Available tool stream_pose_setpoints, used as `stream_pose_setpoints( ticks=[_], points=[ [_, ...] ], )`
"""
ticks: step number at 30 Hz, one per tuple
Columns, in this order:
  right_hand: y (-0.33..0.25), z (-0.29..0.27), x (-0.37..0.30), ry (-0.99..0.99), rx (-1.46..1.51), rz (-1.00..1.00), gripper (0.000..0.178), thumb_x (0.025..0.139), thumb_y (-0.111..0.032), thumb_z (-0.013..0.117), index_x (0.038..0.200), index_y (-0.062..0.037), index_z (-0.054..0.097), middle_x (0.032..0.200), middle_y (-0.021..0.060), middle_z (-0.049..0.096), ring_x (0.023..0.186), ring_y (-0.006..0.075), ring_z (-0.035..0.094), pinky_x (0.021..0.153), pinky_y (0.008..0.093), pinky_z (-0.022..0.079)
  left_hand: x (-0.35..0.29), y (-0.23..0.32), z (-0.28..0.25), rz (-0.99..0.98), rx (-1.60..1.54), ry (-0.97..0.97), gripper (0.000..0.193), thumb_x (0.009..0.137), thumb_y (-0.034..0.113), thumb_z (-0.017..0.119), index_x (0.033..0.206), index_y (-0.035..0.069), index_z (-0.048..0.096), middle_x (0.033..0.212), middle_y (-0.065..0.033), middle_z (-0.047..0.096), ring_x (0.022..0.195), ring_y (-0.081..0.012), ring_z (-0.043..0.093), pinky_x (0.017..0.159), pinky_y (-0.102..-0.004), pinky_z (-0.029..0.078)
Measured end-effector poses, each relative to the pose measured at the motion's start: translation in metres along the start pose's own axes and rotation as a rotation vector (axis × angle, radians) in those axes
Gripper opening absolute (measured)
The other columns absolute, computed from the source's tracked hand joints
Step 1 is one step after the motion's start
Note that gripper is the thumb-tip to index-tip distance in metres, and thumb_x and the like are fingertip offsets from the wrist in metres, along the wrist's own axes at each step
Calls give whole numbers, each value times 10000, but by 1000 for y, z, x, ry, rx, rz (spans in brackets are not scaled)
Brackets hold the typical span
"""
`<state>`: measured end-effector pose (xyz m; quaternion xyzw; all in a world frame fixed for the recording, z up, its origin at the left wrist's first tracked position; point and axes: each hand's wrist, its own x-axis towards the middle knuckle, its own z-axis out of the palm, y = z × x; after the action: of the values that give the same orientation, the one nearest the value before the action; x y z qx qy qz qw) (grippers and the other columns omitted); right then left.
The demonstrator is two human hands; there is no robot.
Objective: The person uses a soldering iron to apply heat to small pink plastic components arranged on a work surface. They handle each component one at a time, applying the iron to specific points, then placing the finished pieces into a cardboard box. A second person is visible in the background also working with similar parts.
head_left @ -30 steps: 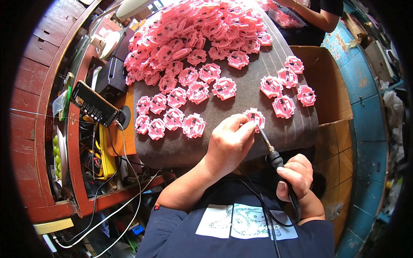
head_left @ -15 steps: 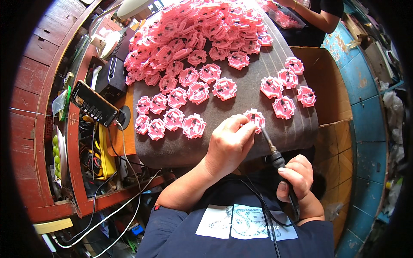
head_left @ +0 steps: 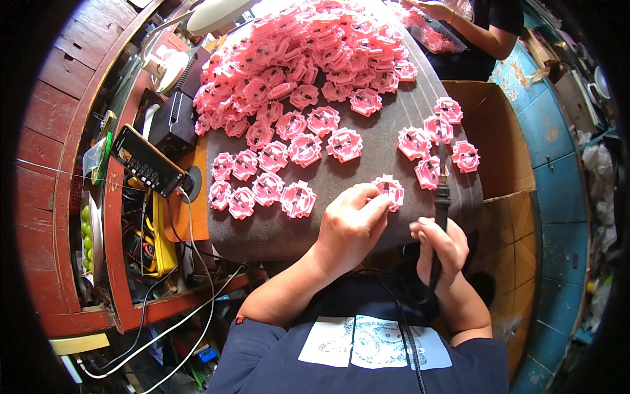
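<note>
My right hand [head_left: 445, 253] is wrapped round the dark handle of a soldering iron [head_left: 443, 197]. Its metal shaft points away from me, over the small group of pink parts at the right. Closed in a pinch, my left hand [head_left: 351, 220] has its fingertips at the left edge of a pink plastic part [head_left: 392, 192] with a dark strip in its middle. Whatever the fingers pinch is hidden. Similar parts lie in loose rows [head_left: 305, 150] to the left, and several more [head_left: 414, 142] sit at the right by the iron.
A large heap of pink parts [head_left: 289, 49] covers the far end of the grey work surface [head_left: 262, 233]. At left stand a phone [head_left: 147, 159], a black box [head_left: 172, 121] and a lamp [head_left: 213, 16]. A cardboard box [head_left: 495, 131] is at right; another person's arm [head_left: 482, 33] is beyond.
My right hand has swung the soldering iron up and away from the pink part by my left hand, over the group at right. My left hand stays at the same part.
</note>
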<state>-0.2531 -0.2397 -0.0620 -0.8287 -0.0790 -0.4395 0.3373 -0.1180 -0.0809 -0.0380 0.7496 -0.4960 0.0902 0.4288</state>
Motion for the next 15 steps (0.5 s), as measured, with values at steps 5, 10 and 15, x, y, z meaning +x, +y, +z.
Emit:
stream_pose_setpoints(
  ticks=[5, 10, 15],
  points=[
    [2, 22, 19, -49, 4, 111, 533, 809, 87, 764, 1294, -16, 569, 1141, 242, 712, 928, 416, 732, 774, 459, 606, -1, -1, 1, 1, -5, -15, 267, 850, 9, 759, 1112, 26, 712, 1040, -154, 682, 949, -367, 707, 822, -439, 597],
    [5, 28, 18, -58, -44, 107, 594, 777, 77, 794, 1305, -25, 541, 1137, 244, 707, 927, 421, 727, 760, 465, 597, 0, -1, 0, -4, -11, 3, 259, 827, -11, 788, 1075, 40, 730, 1021, -152, 699, 893, -352, 725, 766, -422, 603],
    [7, 32, 19, -14, -42, 85, 617, 775, 74, 802, 1320, -20, 529, 1123, 242, 704, 918, 420, 726, 758, 465, 593, -1, -1, 0, -13, -9, -1, 252, 830, -6, 786, 1071, 44, 731, 1017, -150, 698, 896, -351, 724, 770, -421, 604]
  ],
)
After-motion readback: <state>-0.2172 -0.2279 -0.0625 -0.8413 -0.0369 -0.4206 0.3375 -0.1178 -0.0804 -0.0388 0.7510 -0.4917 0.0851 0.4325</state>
